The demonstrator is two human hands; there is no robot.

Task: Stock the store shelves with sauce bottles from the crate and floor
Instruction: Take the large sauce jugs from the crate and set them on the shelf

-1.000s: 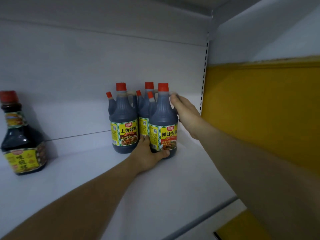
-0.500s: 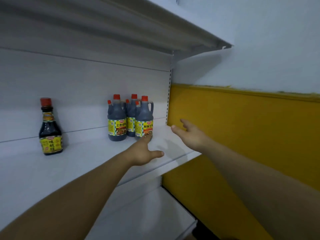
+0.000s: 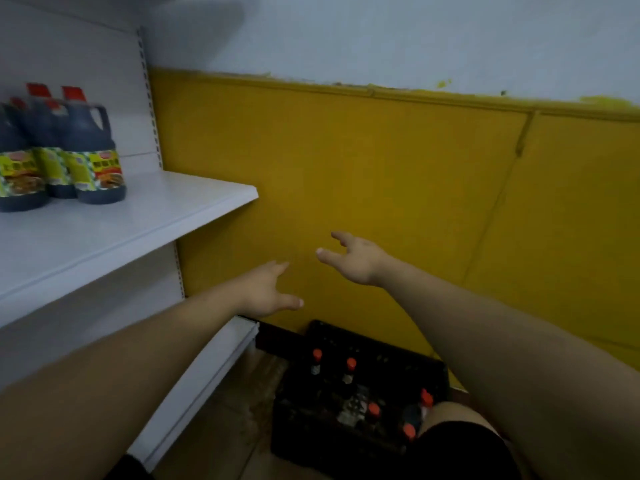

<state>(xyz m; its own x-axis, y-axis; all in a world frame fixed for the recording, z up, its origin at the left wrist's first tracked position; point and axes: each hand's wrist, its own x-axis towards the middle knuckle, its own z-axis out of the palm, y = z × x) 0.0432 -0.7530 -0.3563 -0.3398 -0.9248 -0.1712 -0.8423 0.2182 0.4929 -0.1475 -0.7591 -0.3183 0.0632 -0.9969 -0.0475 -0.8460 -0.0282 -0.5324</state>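
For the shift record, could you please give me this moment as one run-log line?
left hand: empty, open | right hand: empty, open | jugs: upright on shelf | crate: on floor, holds red-capped bottles | next: probably crate

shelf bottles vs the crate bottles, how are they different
The shelf bottles are wide, squat jugs with a side handle; the crate bottles look slimmer, with no handle visible. The shelf bottles stand grouped on the white shelf, yellow and green labels facing out; the crate bottles sit low in the black crate on the floor, mostly just caps showing. Both have red caps and dark contents.
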